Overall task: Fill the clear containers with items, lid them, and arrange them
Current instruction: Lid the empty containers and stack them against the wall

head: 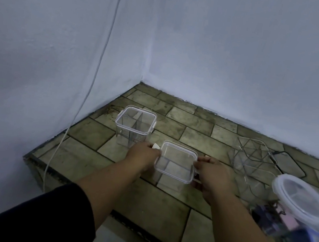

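Head view: on the brown tiled counter (95, 132), the clear square lidded container (176, 162) sits centrally, with the left hand (143, 156) and right hand (215, 177) gripping its opposite sides. Uneven pressure could tip it or leave the small white side clip (156, 146) unlatched.

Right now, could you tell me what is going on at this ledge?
A person holds the near box, lid on, between left grip and right grip on the tiled ledge. A far box, also lidded, stands behind it, apparently empty. To the right are an open box without a lid, a loose lid lying flat, and a blurred round tub holding items.
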